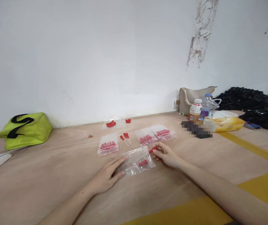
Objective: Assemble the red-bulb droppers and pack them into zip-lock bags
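A clear zip bag [135, 170] lies on the table in front of me, with one red-bulbed dropper [142, 162] inside. My left hand [107, 175] rests over the bag's left end, fingers stretched out and thumb apart, touching the plastic. At the opposite end, my right hand [165, 154] pinches a second dropper by its red bulb [153, 150]; its thin clear stem points left into the bag's mouth. Just beyond are several loose droppers [126, 135]. Filled bags of droppers lie to their left [108, 145] and right [145, 138].
Red bulbs [111, 123] and clear stems [121, 123] lie on plastic near the wall. A lime-green bag [28, 129] stands left. Back right are two bottles [195, 109], a beige bag [185, 98], a tissue pack [229, 122] and a black heap [244, 98]. Yellow tape [253, 150] crosses the table.
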{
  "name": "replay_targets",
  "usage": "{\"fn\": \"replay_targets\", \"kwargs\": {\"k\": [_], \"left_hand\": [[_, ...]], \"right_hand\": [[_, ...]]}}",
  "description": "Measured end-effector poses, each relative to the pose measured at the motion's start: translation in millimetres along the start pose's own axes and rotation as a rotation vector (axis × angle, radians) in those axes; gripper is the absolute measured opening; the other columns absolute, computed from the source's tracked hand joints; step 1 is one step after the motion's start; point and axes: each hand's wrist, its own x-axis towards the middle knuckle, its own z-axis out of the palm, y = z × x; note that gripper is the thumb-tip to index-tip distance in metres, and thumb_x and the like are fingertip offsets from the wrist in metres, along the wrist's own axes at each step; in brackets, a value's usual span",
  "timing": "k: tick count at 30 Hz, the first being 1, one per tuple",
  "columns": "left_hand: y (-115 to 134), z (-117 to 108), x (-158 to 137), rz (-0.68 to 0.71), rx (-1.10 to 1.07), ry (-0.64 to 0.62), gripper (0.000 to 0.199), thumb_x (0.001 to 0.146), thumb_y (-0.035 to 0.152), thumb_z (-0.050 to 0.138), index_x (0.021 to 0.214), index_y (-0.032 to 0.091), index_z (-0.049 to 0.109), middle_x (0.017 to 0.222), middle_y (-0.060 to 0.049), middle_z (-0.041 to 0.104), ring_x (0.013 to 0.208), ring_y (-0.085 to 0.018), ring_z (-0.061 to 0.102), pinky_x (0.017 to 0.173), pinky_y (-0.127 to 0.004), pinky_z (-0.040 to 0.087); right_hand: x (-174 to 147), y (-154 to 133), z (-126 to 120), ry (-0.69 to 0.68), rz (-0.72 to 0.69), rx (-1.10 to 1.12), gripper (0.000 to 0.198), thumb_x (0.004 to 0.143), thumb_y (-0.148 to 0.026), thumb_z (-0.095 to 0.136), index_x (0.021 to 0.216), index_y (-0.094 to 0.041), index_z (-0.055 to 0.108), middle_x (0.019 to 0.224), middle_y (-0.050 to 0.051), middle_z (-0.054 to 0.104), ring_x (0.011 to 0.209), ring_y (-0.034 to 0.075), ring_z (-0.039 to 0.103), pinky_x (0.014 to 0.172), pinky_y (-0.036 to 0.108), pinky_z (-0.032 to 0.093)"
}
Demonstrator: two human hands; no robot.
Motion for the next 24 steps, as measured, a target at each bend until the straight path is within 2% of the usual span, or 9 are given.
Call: {"fn": "replay_targets", "kwargs": {"k": [3, 5, 8, 11, 15, 19, 24], "left_hand": [[0.0, 0.4, 0.3, 0.005, -0.009, 0.002, 0.045, 0.087, 0.039, 0.039, 0.13, 0.029, 0.031, 0.133, -0.002, 0.038, 0.12, -0.022, 0.035, 0.1, -0.04, 0.029], [-0.3, 0.8, 0.4, 0.001, -0.012, 0.005, 0.045, 0.087, 0.04, 0.039, 0.13, 0.029, 0.031, 0.133, -0.002, 0.038, 0.12, -0.022, 0.035, 0.1, -0.041, 0.029], [-0.5, 1.3, 0.5, 0.0, -0.022, 0.01, 0.045, 0.087, 0.04, 0.04, 0.13, 0.029, 0.032, 0.133, -0.002, 0.039, 0.12, -0.023, 0.035, 0.099, -0.042, 0.03], [-0.1, 1.2, 0.7, 0.009, -0.033, 0.008, 0.045, 0.087, 0.039, 0.04, 0.13, 0.03, 0.031, 0.133, -0.002, 0.038, 0.12, -0.022, 0.035, 0.1, -0.041, 0.029], [0.5, 0.7, 0.9, 0.014, -0.029, 0.001, 0.044, 0.087, 0.037, 0.04, 0.13, 0.029, 0.032, 0.133, -0.002, 0.038, 0.121, -0.022, 0.034, 0.1, -0.04, 0.028], [1.0, -0.2, 1.2, 0.027, -0.034, 0.002, 0.042, 0.087, 0.035, 0.04, 0.129, 0.031, 0.034, 0.133, -0.001, 0.039, 0.121, -0.021, 0.034, 0.1, -0.041, 0.028], [0.5, 0.1, 1.3, 0.037, -0.039, -0.043, 0.036, 0.088, 0.034, 0.038, 0.124, 0.034, 0.042, 0.136, 0.001, 0.034, 0.122, -0.022, 0.033, 0.099, -0.04, 0.03]], "right_hand": [[1.3, 0.9, -1.0, -0.023, -0.077, -0.222, 0.024, 0.065, -0.035, 0.063, 0.075, -0.016, 0.054, 0.061, -0.003, 0.051, 0.053, 0.008, 0.046, 0.05, 0.021, 0.037], [3.5, 4.7, 0.7, -0.021, -0.089, -0.28, 0.021, 0.064, -0.032, 0.065, 0.075, -0.015, 0.057, 0.058, -0.003, 0.051, 0.052, 0.008, 0.045, 0.048, 0.02, 0.035], [6.4, 9.8, 5.7, 0.005, -0.079, -0.267, 0.026, 0.063, -0.029, 0.065, 0.084, -0.015, 0.057, 0.066, -0.001, 0.058, 0.055, 0.01, 0.05, 0.05, 0.021, 0.038], [7.2, 10.3, 10.3, -0.016, -0.061, -0.192, 0.033, 0.067, -0.028, 0.06, 0.096, -0.015, 0.052, 0.079, 0.003, 0.063, 0.068, 0.013, 0.058, 0.059, 0.024, 0.044], [5.1, 8.0, 12.0, -0.078, -0.053, -0.169, 0.023, 0.07, -0.027, 0.057, 0.089, -0.015, 0.051, 0.085, 0.005, 0.064, 0.078, 0.015, 0.06, 0.066, 0.026, 0.045], [2.4, 6.1, 9.1, -0.158, -0.092, -0.277, 0.02, 0.071, -0.027, 0.057, 0.088, -0.016, 0.054, 0.079, 0.003, 0.064, 0.073, 0.014, 0.059, 0.062, 0.024, 0.044], [0.7, -1.2, 6.4, -0.131, -0.155, -0.502, 0.019, 0.075, -0.033, 0.052, 0.076, -0.017, 0.063, 0.06, -0.001, 0.058, 0.056, 0.011, 0.052, 0.051, 0.021, 0.037]]}}
